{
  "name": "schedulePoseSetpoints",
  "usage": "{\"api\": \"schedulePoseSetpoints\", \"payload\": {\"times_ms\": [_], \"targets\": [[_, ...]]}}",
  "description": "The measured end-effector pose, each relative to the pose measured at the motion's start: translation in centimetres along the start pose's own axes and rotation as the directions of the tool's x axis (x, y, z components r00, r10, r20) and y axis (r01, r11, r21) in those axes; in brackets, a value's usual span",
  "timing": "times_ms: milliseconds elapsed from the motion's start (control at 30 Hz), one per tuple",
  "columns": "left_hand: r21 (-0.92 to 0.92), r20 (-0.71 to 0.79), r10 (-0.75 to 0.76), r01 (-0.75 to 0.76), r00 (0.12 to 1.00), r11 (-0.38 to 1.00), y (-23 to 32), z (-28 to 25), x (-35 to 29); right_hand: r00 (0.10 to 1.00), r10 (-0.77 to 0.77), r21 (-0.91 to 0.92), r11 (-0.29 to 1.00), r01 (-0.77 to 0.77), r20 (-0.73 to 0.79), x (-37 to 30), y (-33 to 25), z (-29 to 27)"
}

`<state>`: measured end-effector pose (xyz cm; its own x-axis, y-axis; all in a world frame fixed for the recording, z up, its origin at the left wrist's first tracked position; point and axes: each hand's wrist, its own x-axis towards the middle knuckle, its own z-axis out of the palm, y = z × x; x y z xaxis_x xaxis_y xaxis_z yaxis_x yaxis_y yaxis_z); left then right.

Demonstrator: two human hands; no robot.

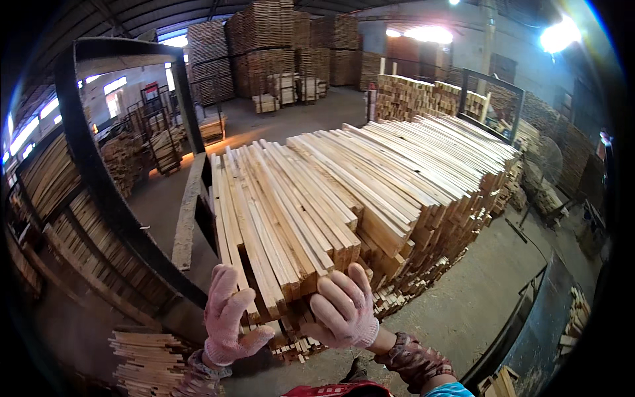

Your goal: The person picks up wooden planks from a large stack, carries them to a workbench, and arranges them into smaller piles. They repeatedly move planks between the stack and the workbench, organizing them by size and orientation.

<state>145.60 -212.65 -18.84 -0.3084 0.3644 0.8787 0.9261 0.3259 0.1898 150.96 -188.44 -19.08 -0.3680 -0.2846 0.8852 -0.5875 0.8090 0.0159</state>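
Observation:
A thick stack of pale wooden strips [297, 218] lies in front of me, its strips side by side with uneven ends toward me. Both my hands wear pinkish-white knit gloves. At the stack's near left corner is my left hand [228, 317], its fingers bent but apart and its thumb stretched out to the right. My right hand [344, 308] has its fingers curled at the near ends of the strips, against the end faces. Whatever lies inside its curl is hidden from view.
A black metal frame [119, 212] with a wooden crosspiece [188, 212] stands left of the stack. More strips [145, 357] lie low at the lower left. A dark metal-sided bin [529, 337] is at the lower right. Tall lumber stacks [264, 40] stand far back.

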Motion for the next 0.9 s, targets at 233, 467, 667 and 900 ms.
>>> {"api": "schedulePoseSetpoints", "payload": {"times_ms": [233, 467, 667, 900], "targets": [[-0.075, -0.103, -0.074, 0.067, 0.992, 0.995, -0.5, 1.7, -1.9, 0.997, -0.012, -0.145, 0.989, 0.024, 0.079, 0.9, 1.6, 2.7], [0.041, -0.099, -0.147, 0.152, 0.984, 0.988, 0.7, 0.2, -2.5, 0.995, 0.033, -0.198, 0.979, -0.052, -0.098, -2.8, 3.8, -0.5], [0.065, -0.156, -0.238, 0.25, 0.959, 0.966, 2.2, -0.7, -4.2, 0.927, 0.217, -0.414, 0.847, -0.335, -0.306, -3.7, 10.0, -0.2], [-0.037, -0.181, -0.249, 0.247, 0.951, 0.968, 0.5, 1.8, -4.5, 0.938, 0.287, -0.342, 0.876, -0.34, -0.196, -4.7, 10.6, -1.5]]}}
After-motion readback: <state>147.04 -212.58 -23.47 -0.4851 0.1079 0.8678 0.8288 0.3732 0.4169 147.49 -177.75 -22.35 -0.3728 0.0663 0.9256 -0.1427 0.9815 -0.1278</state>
